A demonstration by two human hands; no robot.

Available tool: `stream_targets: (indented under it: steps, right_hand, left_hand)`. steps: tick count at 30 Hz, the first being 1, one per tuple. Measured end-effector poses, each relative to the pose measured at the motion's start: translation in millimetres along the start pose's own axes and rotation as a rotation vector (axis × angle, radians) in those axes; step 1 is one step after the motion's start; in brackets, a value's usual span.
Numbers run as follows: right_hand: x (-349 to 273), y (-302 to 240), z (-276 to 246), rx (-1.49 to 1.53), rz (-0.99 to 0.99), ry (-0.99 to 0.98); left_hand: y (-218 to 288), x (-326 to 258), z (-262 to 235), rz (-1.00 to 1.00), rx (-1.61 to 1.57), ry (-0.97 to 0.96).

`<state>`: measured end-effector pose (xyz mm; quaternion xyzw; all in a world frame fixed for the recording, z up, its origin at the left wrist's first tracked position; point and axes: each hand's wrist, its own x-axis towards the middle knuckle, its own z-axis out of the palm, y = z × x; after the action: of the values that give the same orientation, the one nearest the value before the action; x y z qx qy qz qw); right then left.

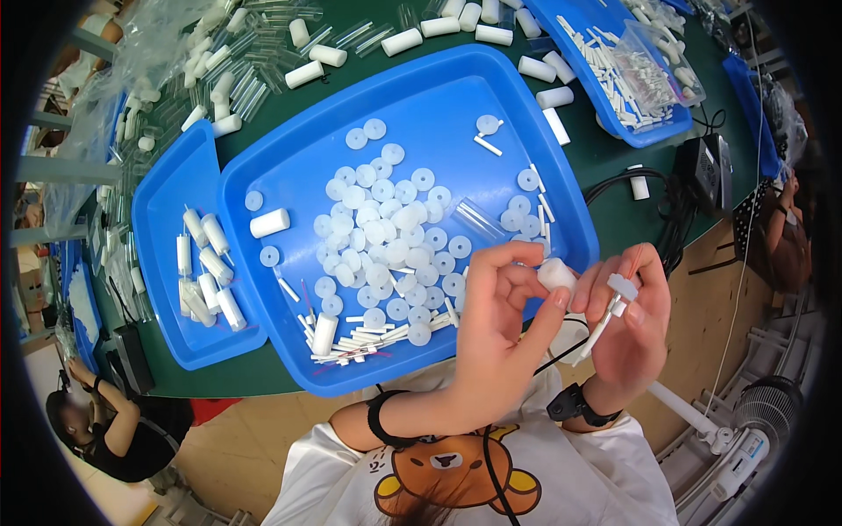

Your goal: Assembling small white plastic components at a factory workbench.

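Note:
Both of my hands are raised above the near right corner of a large blue tray (263, 167). Between the thumb and fingers of my left hand (504, 320) is a short white cylinder (556, 276), its end turned up. My right hand (636, 337), just beside it, pinches a thin white tube (597, 337) with a translucent piece (622, 287) and a red strand at its upper end. Inside the tray lies a heap of translucent round discs (377, 223) with centre holes. Thin white tubes (351, 346) are gathered along its near edge.
A smaller blue tray (151, 215) on the left holds several white cylinders. Another blue tray (645, 136) at the far right holds thin white pieces. Cylinders and clear tubes (355, 35) lie along the back. Black cables (671, 206) and a fan (759, 421) are at the right.

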<state>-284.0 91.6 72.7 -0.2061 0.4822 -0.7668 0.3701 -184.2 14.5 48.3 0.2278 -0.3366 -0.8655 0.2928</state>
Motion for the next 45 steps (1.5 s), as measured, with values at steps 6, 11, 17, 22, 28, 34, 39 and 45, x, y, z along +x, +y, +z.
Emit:
stream_targets:
  steps: [6, 11, 17, 22, 28, 34, 39, 45]
  right_hand:
    - [-2.6, 5.2, 11.8, 0.072, -0.030, -0.073]
    - [-6.5, 11.7, 18.0, -0.134, -0.106, -0.019]
    - [-7.8, 14.7, 18.5, -0.404, -0.233, -0.190]
    - [-3.2, 18.7, 30.5, -0.610, -0.339, -0.287]
    - [-2.7, 20.7, 33.9, -0.767, -0.310, -0.284]
    - [2.0, 31.2, 36.4, -0.681, -0.314, -0.271]
    - [2.4, 33.1, 40.8, -0.535, -0.155, -0.250]
    - [1.0, 37.5, 38.1, -0.366, -0.083, -0.285]
  left_hand:
    - [15.3, -1.9, -18.3, 0.003, 0.115, -0.090]
    - [34.8, -7.5, -30.3, -0.050, 0.003, -0.162]
    - [58.3, -18.1, -38.2, -0.126, 0.070, -0.083]
    - [61.5, -21.9, -44.8, -0.007, 0.182, -0.086]
    - [64.6, -21.8, -53.0, -0.099, 0.205, -0.076]
    - [68.5, -26.0, -53.6, -0.120, 0.253, -0.067]
    - [71.1, -24.4, -49.6, -0.068, 0.325, -0.049]
    - [71.5, -26.7, -48.5, -0.074, 0.362, -0.045]
